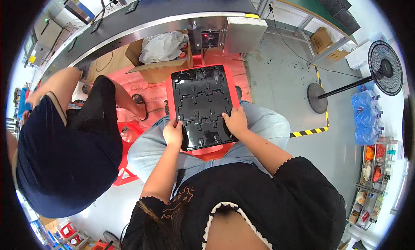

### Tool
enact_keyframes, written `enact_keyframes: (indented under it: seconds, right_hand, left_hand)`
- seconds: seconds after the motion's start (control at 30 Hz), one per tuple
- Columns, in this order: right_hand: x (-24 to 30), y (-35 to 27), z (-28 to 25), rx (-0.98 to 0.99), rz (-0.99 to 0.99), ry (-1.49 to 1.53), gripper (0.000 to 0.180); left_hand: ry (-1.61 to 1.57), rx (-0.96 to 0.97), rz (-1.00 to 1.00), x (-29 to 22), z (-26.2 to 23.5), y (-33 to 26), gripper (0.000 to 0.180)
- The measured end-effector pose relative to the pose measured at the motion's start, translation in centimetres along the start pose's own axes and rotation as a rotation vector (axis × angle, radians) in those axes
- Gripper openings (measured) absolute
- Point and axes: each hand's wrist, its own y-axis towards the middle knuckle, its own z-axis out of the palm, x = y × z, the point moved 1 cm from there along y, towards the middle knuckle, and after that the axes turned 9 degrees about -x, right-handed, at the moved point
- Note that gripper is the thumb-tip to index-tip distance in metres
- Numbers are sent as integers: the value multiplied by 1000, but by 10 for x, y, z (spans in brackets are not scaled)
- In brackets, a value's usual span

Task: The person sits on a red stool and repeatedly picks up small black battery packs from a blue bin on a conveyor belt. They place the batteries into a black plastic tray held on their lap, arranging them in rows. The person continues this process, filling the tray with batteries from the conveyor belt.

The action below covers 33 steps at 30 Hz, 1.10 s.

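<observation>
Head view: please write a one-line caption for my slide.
Seated person's left hand and right hand grip a glossy black moulded tray on a red stool.

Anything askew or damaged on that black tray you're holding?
Nothing stands out. The black tray lies flat and square on the red stool, left hand and right hand gripping its near corners. No cracks or spills visible.

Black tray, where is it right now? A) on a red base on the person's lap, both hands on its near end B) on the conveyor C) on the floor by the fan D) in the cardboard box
A: the black tray lies on a red base across the lap, left hand and right hand at its near corners.
</observation>
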Motion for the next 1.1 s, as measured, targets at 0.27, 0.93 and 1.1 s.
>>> enact_keyframes:
  seconds: [0.27,0.93,1.1]
  right_hand:
    - [5,30,-36,489,-208,-280,54]
    - [197,458,-246,88,-588,-364,66]
    - [177,382,-287,-353,-791,60,22]
  left_hand:
    - [142,156,39,3,-6,8,32]
    - [135,392,873,-306,-57,447,80]
    - [168,319,878,-357,-64,390,78]
